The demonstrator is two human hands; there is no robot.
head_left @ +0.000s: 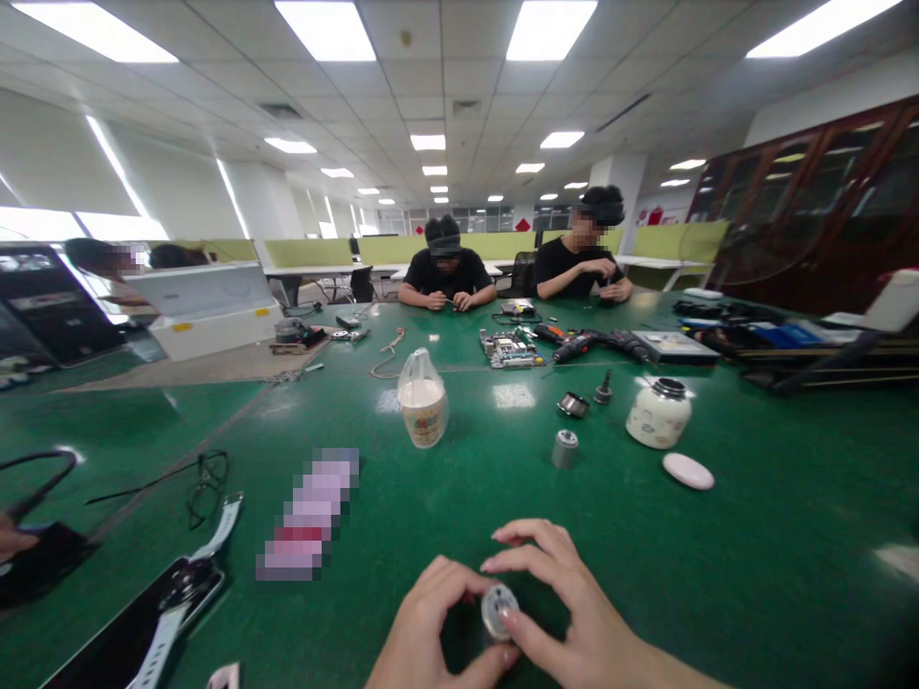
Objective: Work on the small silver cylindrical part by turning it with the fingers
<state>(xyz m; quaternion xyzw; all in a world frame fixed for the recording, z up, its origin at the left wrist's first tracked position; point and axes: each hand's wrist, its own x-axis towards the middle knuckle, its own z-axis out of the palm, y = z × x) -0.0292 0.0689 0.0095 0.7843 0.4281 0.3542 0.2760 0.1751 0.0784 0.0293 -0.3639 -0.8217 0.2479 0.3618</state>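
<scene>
1. Grips small silver cylinder (494,620) in left hand (439,620), apparently to steady it with flat end upward, over near green tabletop (718,565).
2. Touches that end with right hand (578,605), seemingly for fine control; cannot tell whether gripping too.
3. Has upright metal can (566,450) and short metal drum (573,406) beyond both hands, likely for easy reach.

Txt: no words, brand or no. legible. Cup (423,421) in clear plastic bag (417,369): coloured print, too small to read. Lower white box (219,334), L side of bench (790,536): yellow labels (182,327), wording illegible. Red diamond sign (523,225), far back: chars. unreadable. Pixelated item (308,517) on bench: any txt blurred out.
</scene>
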